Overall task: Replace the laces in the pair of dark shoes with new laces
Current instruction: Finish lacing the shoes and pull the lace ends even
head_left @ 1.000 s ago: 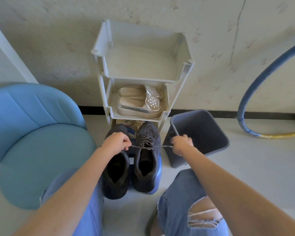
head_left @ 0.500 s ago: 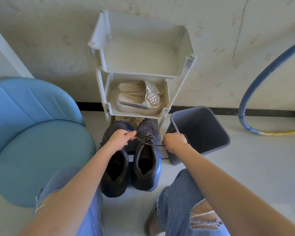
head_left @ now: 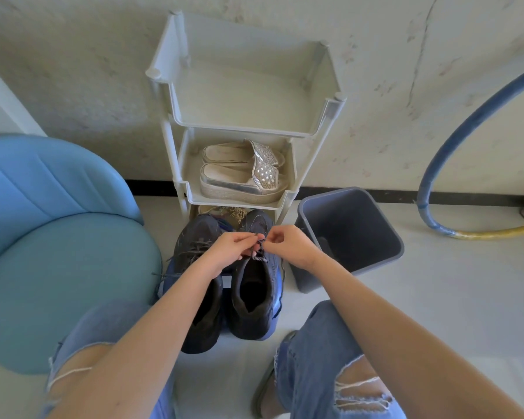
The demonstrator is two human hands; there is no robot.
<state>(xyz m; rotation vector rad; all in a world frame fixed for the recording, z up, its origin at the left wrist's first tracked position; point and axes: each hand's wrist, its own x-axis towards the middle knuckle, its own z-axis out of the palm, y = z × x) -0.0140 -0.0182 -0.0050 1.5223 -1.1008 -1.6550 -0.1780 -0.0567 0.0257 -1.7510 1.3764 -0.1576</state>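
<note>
Two dark shoes stand side by side on the floor between my knees, toes toward the wall. The left shoe (head_left: 194, 249) has loose grey laces trailing off to its left. Over the laced front of the right shoe (head_left: 254, 294), my left hand (head_left: 232, 247) and my right hand (head_left: 288, 243) meet, fingertips almost touching. Both pinch the dark lace (head_left: 261, 242) of the right shoe just above its tongue. My hands hide most of that shoe's lacing.
A white plastic shoe rack (head_left: 330, 116) stands against the wall behind the shoes, with pale platform sandals (head_left: 239, 176) on its middle shelf. A grey bin (head_left: 351, 234) sits right of the shoes. A blue chair (head_left: 58, 237) is on the left, a blue hose (head_left: 466, 116) on the right.
My hands were apart, pulling the lace ends out sideways. They have come together over the right shoe's lacing and now pinch the lace close to the tongue.
</note>
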